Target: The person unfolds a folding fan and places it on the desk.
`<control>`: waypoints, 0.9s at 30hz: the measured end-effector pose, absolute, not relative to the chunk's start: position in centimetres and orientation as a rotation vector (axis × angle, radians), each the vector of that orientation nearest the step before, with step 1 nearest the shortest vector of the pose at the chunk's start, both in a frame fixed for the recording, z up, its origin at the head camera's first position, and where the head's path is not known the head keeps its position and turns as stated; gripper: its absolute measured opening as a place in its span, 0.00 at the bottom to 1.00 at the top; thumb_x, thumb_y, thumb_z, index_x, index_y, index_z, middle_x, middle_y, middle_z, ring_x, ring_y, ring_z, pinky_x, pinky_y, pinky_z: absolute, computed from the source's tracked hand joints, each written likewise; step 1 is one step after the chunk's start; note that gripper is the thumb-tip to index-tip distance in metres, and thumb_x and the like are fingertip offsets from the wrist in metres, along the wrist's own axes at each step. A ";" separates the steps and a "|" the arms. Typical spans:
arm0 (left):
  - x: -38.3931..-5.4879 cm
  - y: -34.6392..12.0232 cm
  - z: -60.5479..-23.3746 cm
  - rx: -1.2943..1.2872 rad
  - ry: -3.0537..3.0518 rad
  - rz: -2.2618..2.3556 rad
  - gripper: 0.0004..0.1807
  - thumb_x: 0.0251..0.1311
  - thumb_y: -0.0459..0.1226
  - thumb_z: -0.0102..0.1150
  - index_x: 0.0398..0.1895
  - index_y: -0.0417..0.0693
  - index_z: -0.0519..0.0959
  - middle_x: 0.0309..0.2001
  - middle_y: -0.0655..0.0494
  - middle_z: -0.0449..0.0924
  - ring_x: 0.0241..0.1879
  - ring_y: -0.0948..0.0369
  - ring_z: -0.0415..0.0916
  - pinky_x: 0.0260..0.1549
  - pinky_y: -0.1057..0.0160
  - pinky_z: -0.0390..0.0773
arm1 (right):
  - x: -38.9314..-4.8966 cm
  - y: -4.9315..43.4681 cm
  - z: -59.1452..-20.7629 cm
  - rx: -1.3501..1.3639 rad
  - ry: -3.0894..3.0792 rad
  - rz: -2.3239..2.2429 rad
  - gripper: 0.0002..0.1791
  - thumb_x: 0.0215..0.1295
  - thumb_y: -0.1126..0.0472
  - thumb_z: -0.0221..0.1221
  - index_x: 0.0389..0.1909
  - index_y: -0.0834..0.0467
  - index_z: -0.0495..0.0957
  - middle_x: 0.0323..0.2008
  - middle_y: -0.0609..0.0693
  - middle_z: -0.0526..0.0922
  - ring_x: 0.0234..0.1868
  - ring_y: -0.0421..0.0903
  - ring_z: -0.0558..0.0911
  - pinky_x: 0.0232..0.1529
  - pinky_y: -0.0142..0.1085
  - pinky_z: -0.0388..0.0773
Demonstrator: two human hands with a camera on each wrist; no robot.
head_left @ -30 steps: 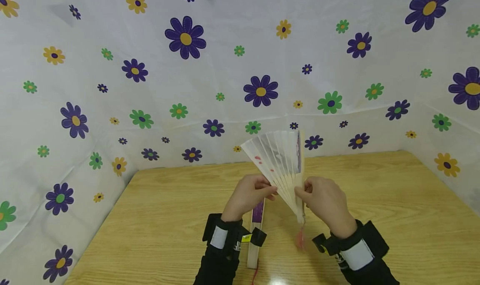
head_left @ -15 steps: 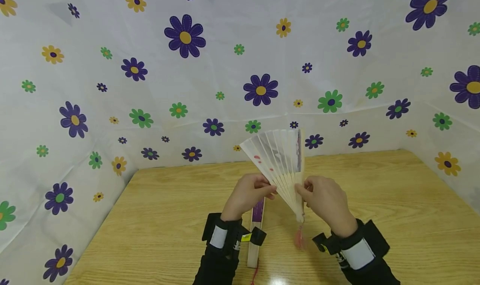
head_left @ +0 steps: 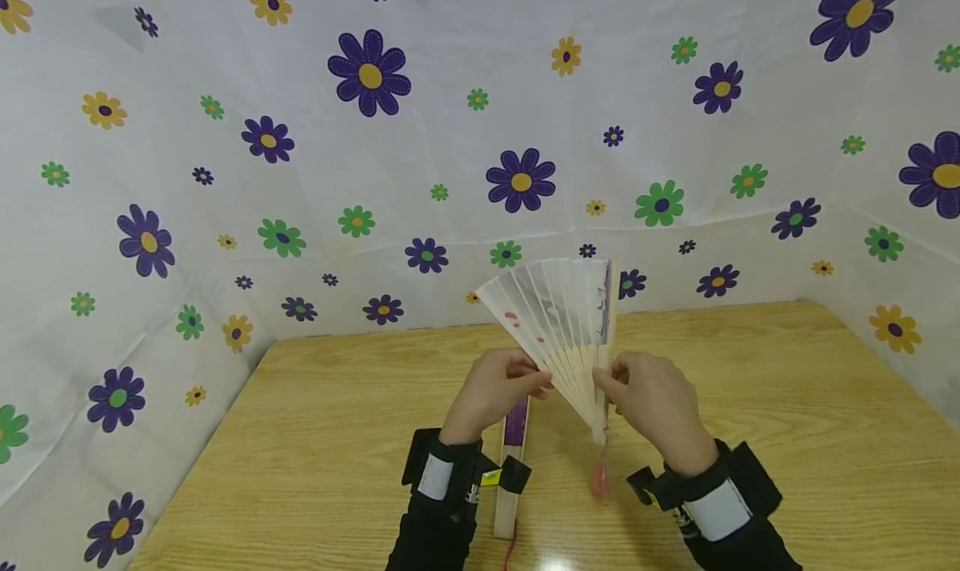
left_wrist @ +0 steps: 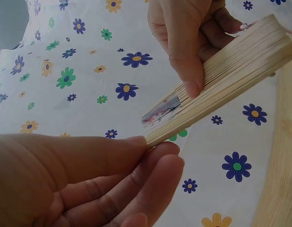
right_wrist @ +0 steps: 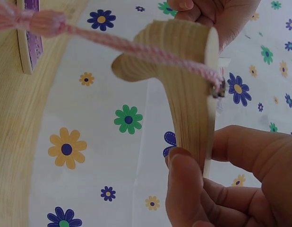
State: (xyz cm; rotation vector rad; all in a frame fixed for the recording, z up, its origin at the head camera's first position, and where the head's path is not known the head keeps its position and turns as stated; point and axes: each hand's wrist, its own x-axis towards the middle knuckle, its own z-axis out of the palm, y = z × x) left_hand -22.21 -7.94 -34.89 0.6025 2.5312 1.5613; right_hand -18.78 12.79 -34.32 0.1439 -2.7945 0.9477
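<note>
A pale folding fan, partly spread, is held up over the table between both hands. Its leaf is whitish with red marks, and a pink tassel hangs from the pivot end. My left hand pinches the left outer rib between thumb and fingers. On the other side my right hand grips the stacked ribs at the right edge, thumb in front. In the right wrist view the bamboo pivot end shows a metal rivet with the pink cord tied to it. Behind the left wrist lies a second, folded fan with a purple part.
The wooden table runs back to a white cloth printed with flowers, which also rises at both sides. A red cord trails from the folded fan toward the front. Each wrist wears a black strap with a small camera.
The fan has spread slightly wider as the right hand shifts a little to the right with its edge. The left hand stays almost in place; the folded fan has not moved.
</note>
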 end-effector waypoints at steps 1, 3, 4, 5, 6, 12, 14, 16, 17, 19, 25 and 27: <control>-22.2 -8.0 -34.9 0.610 2.531 1.561 0.12 0.71 0.31 0.58 0.50 0.30 0.82 0.43 0.35 0.88 0.38 0.50 0.89 0.46 0.55 0.87 | -18.8 12.8 -34.3 0.141 -2.794 0.947 0.16 0.69 0.56 0.62 0.21 0.59 0.79 0.19 0.50 0.83 0.16 0.42 0.72 0.16 0.31 0.59; -22.2 -8.0 -34.9 0.621 2.531 1.562 0.12 0.71 0.31 0.58 0.50 0.30 0.82 0.43 0.34 0.88 0.38 0.49 0.89 0.47 0.53 0.87 | -18.8 12.8 -34.3 0.134 -2.793 0.947 0.16 0.69 0.56 0.63 0.22 0.59 0.79 0.19 0.50 0.83 0.16 0.42 0.72 0.16 0.31 0.60; -22.3 -8.0 -34.9 0.630 2.529 1.563 0.13 0.71 0.31 0.58 0.51 0.29 0.82 0.43 0.34 0.87 0.38 0.49 0.89 0.47 0.52 0.87 | -18.8 12.8 -34.3 0.130 -2.793 0.945 0.16 0.69 0.56 0.63 0.22 0.59 0.79 0.19 0.50 0.83 0.16 0.42 0.73 0.16 0.31 0.60; -22.3 -8.1 -34.9 0.634 2.528 1.564 0.13 0.71 0.31 0.58 0.51 0.29 0.82 0.44 0.34 0.87 0.38 0.49 0.89 0.47 0.52 0.87 | -18.8 12.8 -34.3 0.126 -2.794 0.944 0.16 0.69 0.56 0.63 0.22 0.59 0.79 0.19 0.50 0.83 0.16 0.42 0.73 0.16 0.31 0.60; -22.3 -8.1 -34.9 0.635 2.525 1.568 0.13 0.71 0.31 0.58 0.51 0.29 0.82 0.44 0.34 0.87 0.38 0.49 0.88 0.47 0.52 0.87 | -18.8 12.8 -34.3 0.122 -2.795 0.943 0.16 0.69 0.56 0.63 0.22 0.59 0.79 0.19 0.50 0.83 0.16 0.42 0.73 0.16 0.31 0.60; -22.2 -7.9 -34.9 0.606 2.531 1.581 0.12 0.70 0.30 0.58 0.51 0.31 0.83 0.43 0.35 0.88 0.38 0.49 0.88 0.48 0.50 0.87 | -18.9 12.8 -34.3 0.089 -2.802 0.924 0.17 0.69 0.56 0.62 0.21 0.59 0.79 0.18 0.50 0.82 0.16 0.42 0.71 0.16 0.30 0.58; -22.2 -7.9 -34.9 0.602 2.540 1.573 0.12 0.70 0.30 0.58 0.51 0.31 0.83 0.43 0.35 0.88 0.38 0.49 0.88 0.47 0.52 0.87 | -18.9 12.9 -34.3 0.071 -2.805 0.915 0.17 0.69 0.56 0.62 0.21 0.59 0.79 0.18 0.50 0.81 0.16 0.42 0.70 0.16 0.30 0.57; -22.2 -7.9 -34.9 0.608 2.552 1.561 0.12 0.70 0.30 0.58 0.51 0.31 0.83 0.43 0.35 0.88 0.38 0.49 0.88 0.46 0.55 0.87 | -18.9 12.9 -34.3 0.058 -2.807 0.909 0.17 0.69 0.56 0.62 0.21 0.60 0.79 0.17 0.50 0.80 0.17 0.42 0.70 0.17 0.30 0.57; -22.2 -8.0 -34.9 0.615 2.559 1.554 0.12 0.70 0.30 0.58 0.51 0.31 0.83 0.42 0.35 0.88 0.37 0.50 0.88 0.45 0.57 0.87 | -18.9 12.9 -34.3 0.052 -2.809 0.907 0.17 0.69 0.56 0.62 0.21 0.60 0.79 0.17 0.50 0.80 0.17 0.42 0.70 0.17 0.30 0.57; -22.2 -8.0 -35.0 0.614 2.561 1.552 0.12 0.70 0.30 0.59 0.51 0.31 0.83 0.42 0.36 0.88 0.37 0.49 0.88 0.45 0.58 0.87 | -18.9 12.9 -34.3 0.051 -2.802 0.907 0.16 0.68 0.56 0.62 0.22 0.60 0.80 0.17 0.50 0.79 0.17 0.42 0.70 0.17 0.30 0.57; -22.2 -7.9 -34.9 0.578 2.556 1.568 0.11 0.70 0.31 0.59 0.50 0.32 0.83 0.42 0.36 0.88 0.38 0.48 0.88 0.45 0.57 0.87 | -19.0 12.9 -34.4 0.055 -2.775 0.906 0.15 0.66 0.57 0.63 0.21 0.60 0.81 0.14 0.46 0.72 0.16 0.41 0.66 0.17 0.29 0.55; -22.2 -7.9 -35.0 0.580 2.559 1.564 0.11 0.70 0.31 0.59 0.50 0.32 0.83 0.42 0.36 0.88 0.38 0.47 0.88 0.45 0.57 0.87 | -19.0 12.9 -34.5 0.051 -2.768 0.908 0.15 0.66 0.56 0.63 0.21 0.60 0.81 0.14 0.45 0.69 0.16 0.41 0.65 0.17 0.29 0.53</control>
